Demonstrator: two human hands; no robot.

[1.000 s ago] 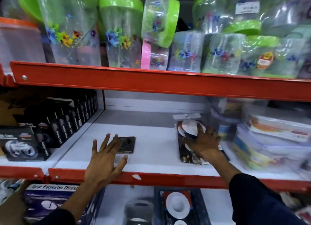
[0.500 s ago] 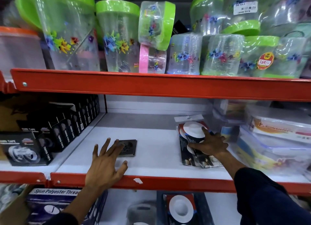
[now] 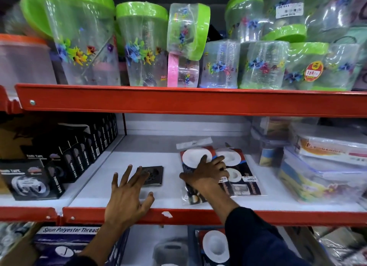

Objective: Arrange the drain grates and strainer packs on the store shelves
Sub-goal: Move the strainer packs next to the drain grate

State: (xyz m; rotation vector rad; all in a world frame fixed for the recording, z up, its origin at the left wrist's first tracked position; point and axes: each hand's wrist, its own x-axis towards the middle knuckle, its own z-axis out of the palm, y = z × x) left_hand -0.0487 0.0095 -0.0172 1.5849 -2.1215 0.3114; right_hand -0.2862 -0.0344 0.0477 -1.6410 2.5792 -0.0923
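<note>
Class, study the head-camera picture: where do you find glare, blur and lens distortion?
Head view: glare streaks the wrapped jars on the upper shelf; the lidded boxes at right are smeared by blur; the red shelf edge bows from the wide lens; the drain grate and strainer packs stay fairly sharp.

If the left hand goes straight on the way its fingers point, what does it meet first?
Most likely the square drain grate: the left hand points toward the back of the shelf, and its fingertips already reach the grate's near edge. Whether they touch it is unclear.
</note>
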